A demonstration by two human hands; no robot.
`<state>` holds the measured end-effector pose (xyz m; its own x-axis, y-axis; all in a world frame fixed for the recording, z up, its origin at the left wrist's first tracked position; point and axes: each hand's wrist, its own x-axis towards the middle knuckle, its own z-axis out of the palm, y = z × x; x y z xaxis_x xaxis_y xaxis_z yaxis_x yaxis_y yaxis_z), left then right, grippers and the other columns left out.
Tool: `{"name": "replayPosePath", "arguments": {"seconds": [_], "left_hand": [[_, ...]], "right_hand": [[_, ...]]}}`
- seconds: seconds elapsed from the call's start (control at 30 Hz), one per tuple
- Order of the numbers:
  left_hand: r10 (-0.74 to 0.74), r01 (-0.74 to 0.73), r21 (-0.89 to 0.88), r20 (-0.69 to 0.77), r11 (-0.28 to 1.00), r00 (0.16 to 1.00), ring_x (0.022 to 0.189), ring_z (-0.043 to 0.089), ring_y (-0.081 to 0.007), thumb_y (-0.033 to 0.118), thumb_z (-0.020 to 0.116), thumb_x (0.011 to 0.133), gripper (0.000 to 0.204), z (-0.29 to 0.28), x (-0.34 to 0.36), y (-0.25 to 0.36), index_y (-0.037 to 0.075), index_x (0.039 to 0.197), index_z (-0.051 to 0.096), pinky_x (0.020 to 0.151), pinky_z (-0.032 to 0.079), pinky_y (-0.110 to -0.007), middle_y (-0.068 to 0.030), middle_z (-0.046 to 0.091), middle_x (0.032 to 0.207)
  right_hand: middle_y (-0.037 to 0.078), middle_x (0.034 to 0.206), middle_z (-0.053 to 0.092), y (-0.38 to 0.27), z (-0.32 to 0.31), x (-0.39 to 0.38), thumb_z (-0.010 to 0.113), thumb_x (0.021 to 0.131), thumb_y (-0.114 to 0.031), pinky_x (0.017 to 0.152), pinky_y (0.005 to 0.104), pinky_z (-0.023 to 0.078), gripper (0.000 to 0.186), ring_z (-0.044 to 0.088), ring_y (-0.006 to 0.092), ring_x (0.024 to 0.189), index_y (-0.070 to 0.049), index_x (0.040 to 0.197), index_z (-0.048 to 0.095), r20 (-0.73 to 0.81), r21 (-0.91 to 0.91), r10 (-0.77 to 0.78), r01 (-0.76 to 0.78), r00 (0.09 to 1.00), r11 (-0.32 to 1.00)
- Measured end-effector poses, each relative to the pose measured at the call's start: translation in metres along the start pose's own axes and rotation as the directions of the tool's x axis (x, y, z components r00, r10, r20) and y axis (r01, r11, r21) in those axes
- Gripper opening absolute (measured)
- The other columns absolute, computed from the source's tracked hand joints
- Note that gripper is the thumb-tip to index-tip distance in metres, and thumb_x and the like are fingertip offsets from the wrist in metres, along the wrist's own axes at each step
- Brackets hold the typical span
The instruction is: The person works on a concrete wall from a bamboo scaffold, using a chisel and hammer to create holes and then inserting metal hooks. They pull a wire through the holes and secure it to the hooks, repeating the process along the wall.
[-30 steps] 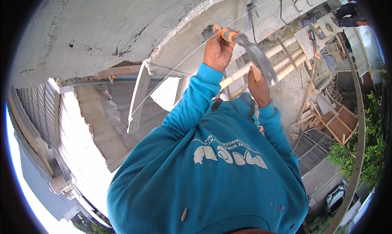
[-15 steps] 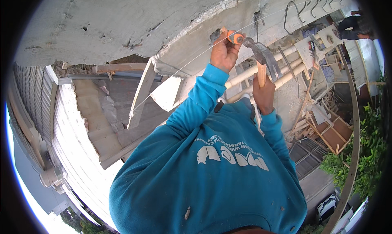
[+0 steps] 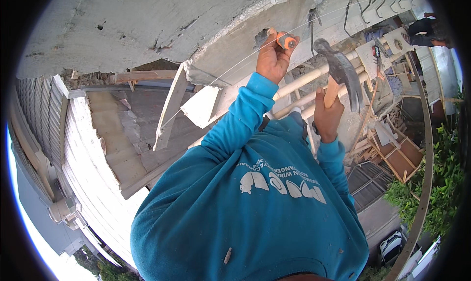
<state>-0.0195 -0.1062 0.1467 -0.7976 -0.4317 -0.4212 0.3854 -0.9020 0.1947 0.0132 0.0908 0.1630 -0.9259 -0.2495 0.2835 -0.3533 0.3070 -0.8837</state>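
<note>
Chiselling step: left hand (image 3: pixel 271 55) clenched on orange-handled chisel (image 3: pixel 282 39) against concrete slab edge (image 3: pixel 221 60). Right hand (image 3: pixel 327 115) grips hammer (image 3: pixel 341 72) just right of chisel. Next likely needs a square strike on the chisel's butt.

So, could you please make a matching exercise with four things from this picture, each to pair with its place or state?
Things:
1. hammer
2. chisel with orange handle
3. taut string
4. green bushes

Places or states:
A. stretched slanting across the concrete wall
B. far below, at the right edge of the view
C. held by its wooden handle in the right hand, head raised and off the wall
D. clasped in the left hand, tip against the concrete edge

Pairs: 1-C, 2-D, 3-A, 4-B
</note>
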Motion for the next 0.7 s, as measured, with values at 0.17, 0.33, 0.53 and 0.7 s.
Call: {"name": "replayPosePath", "arguments": {"seconds": [0.17,0.33,0.53,0.7], "left_hand": [[0.022,-0.024,0.033,0.061,0.999,0.998,0.094,0.06,-0.0285,0.023,0.054,0.097,0.028,0.007,0.0,0.001,-0.004,0.093,0.054,0.1,0.05,-0.045,-0.0164,0.059,0.093],[-0.01,-0.013,0.184,0.122,0.983,0.992,0.095,0.059,-0.0276,0.022,0.053,0.098,0.026,0.009,-0.001,-0.003,-0.004,0.099,0.054,0.095,0.052,-0.043,-0.0151,0.058,0.094],[-0.166,0.186,0.449,-0.082,0.874,0.983,0.099,0.058,-0.0272,0.015,0.051,0.097,0.023,-0.056,-0.022,-0.016,-0.004,0.108,0.051,0.094,0.051,-0.045,-0.0139,0.055,0.103],[-0.157,0.162,0.536,-0.055,0.829,0.986,0.104,0.054,-0.0281,0.016,0.05,0.097,0.023,-0.046,-0.037,-0.008,-0.004,0.107,0.051,0.101,0.045,-0.055,-0.0124,0.053,0.105]], "right_hand": [[0.005,0.054,0.045,-0.04,-0.016,0.024,0.054,0.097,-0.019,0.046,0.0324,0.04,0.027,0.044,0.0156,0.046,-0.005,0.074,0.048,-0.279,0.635,-0.134,0.287,0.951,0.717],[0.021,0.059,0.056,0.045,0.022,0.005,0.06,0.089,-0.017,0.049,0.0387,0.045,0.024,0.059,0.0226,0.051,0.005,0.099,0.063,0.184,-0.108,-0.044,0.065,0.982,0.992],[0.018,0.061,0.059,0.044,0.001,-0.022,0.062,0.088,-0.018,0.05,0.0352,0.045,0.032,0.058,0.0104,0.061,0.009,0.105,0.063,0.077,0.086,0.193,-0.2,0.978,0.976],[0.009,0.058,0.055,0.046,-0.011,-0.028,0.064,0.089,-0.019,0.048,0.0324,0.039,0.026,0.048,0.0107,0.055,0.006,0.084,0.061,0.04,0.1,0.377,-0.379,0.925,0.92]]}}
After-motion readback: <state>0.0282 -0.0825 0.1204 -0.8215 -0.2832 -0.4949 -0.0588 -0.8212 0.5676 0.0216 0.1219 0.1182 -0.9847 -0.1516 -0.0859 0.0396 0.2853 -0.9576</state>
